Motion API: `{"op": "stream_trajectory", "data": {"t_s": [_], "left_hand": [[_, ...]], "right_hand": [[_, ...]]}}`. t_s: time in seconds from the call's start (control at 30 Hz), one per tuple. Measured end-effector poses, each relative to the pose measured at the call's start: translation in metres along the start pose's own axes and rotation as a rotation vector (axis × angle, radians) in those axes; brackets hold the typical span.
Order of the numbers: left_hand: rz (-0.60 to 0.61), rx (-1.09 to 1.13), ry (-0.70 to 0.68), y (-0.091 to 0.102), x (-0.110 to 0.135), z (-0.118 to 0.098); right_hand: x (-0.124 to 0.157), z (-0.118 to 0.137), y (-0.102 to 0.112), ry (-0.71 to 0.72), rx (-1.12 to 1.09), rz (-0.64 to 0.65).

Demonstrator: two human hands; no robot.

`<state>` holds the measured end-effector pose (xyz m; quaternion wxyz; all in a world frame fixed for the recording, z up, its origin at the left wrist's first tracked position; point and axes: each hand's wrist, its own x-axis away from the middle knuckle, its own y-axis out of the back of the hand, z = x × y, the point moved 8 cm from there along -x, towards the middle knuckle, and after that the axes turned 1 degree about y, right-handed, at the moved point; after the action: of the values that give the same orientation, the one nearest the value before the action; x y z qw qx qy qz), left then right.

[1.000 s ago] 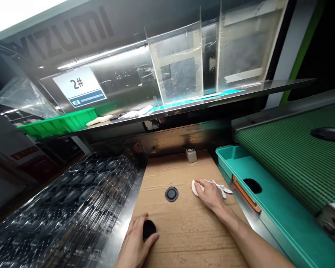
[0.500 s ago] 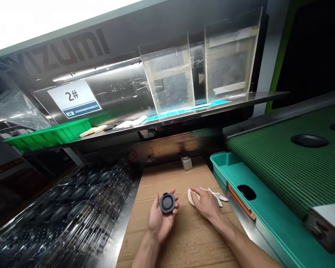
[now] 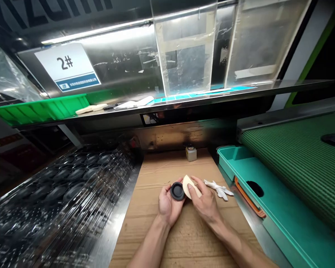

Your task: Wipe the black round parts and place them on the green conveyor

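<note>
My left hand (image 3: 169, 205), palm up, holds a small round black lid-like part (image 3: 177, 191) with a raised rim, its fingers curled around the edge. A cream, rounded sponge-like pad (image 3: 188, 185) is pinched in my right hand (image 3: 205, 203), right beside the black part. Whether the pad touches the part I cannot tell. Both hands are above the cardboard sheet (image 3: 153, 238). White gloves (image 3: 219, 189) lie on the cardboard just past my right hand.
A small square bottle (image 3: 191, 153) stands at the cardboard's far end. On the left are clear trays of black parts (image 3: 64, 173). To the right, a teal bin (image 3: 284, 216) holds one black part, beside a green conveyor (image 3: 296, 149). A metal shelf (image 3: 184, 102) crosses above, carrying a green bin (image 3: 44, 109).
My right hand has lifted the cream pad off the cardboard and brought it left to the black part. My left hand still holds that part. The camera view has shifted.
</note>
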<state>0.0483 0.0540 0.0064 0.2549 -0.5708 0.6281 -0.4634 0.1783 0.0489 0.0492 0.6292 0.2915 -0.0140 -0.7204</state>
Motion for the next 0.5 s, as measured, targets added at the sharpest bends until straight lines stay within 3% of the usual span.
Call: {"op": "stream_trajectory", "data": {"t_s": [0.1,0.2,0.27,0.4,0.5], "left_hand": [[0.024,-0.023,0.021,-0.004,-0.001,0.014],[0.002,-0.047,0.031,-0.004,-0.001,0.023],[-0.026,-0.064,0.017,-0.001,0.0,0.023],[-0.057,-0.132,-0.048,0.005,0.001,0.015],[-0.04,-0.17,-0.121,0.005,0.001,0.012]], "right_hand": [[0.011,0.011,-0.02,0.071,0.027,0.107],[0.014,0.01,-0.022,0.049,0.186,0.06],[0.015,0.008,-0.023,0.007,0.274,0.063],[0.018,0.009,-0.036,-0.012,0.306,0.204],[0.015,0.007,-0.031,-0.085,0.241,0.136]]}}
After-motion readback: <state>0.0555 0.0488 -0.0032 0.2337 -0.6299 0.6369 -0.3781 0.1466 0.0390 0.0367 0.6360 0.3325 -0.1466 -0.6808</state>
